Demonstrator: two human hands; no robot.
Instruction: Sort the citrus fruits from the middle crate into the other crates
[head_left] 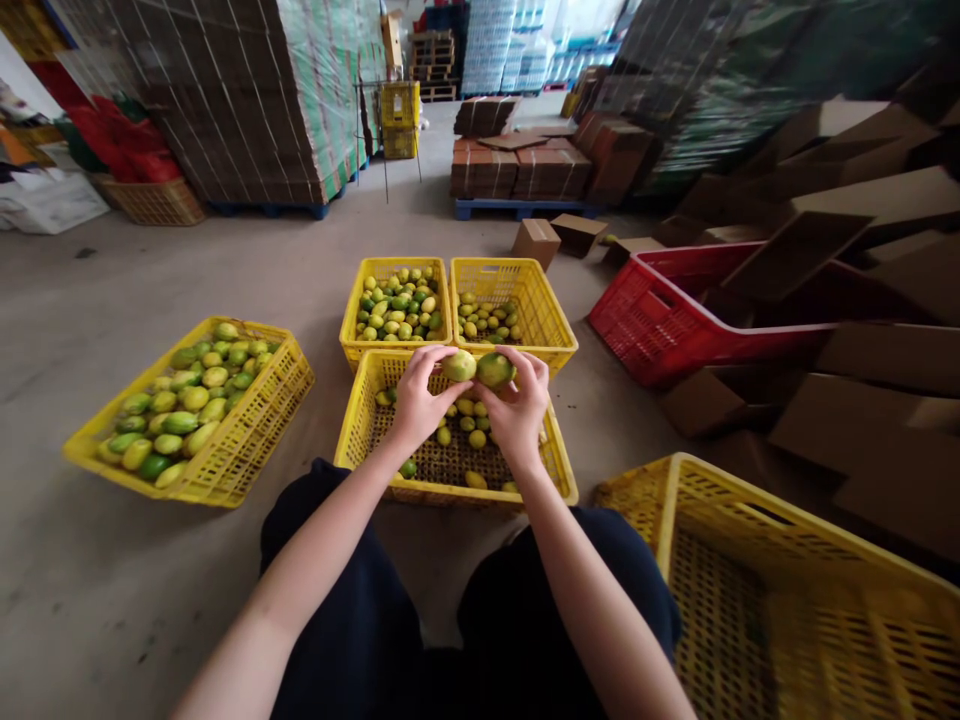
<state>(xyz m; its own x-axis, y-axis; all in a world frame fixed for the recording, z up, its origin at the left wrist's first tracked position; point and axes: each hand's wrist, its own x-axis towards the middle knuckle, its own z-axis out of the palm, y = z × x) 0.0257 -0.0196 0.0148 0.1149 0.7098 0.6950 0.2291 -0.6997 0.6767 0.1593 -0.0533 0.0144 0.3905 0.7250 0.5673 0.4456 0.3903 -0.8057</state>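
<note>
My left hand (421,398) is closed around a yellow-green lemon (458,366), gripped between thumb and fingers. A darker green lemon (496,371) sits in my right hand (519,402), close beside the first one. Both hands are above the near yellow crate (566,478), whose mesh floor carries scattered lemons (477,438), partly hidden by my hands. Just beyond it, a left crate (352,340) is well filled with yellow and green lemons. The crate at its right (551,310) has a smaller heap at its left side.
At the left, a tilted yellow crate (259,455) is full of lemons. A large yellow crate (750,500) stands near my right knee. Behind it are a red crate (645,320) and piled cardboard boxes (862,400). Flattened cartons (517,170) lie on a blue pallet farther back.
</note>
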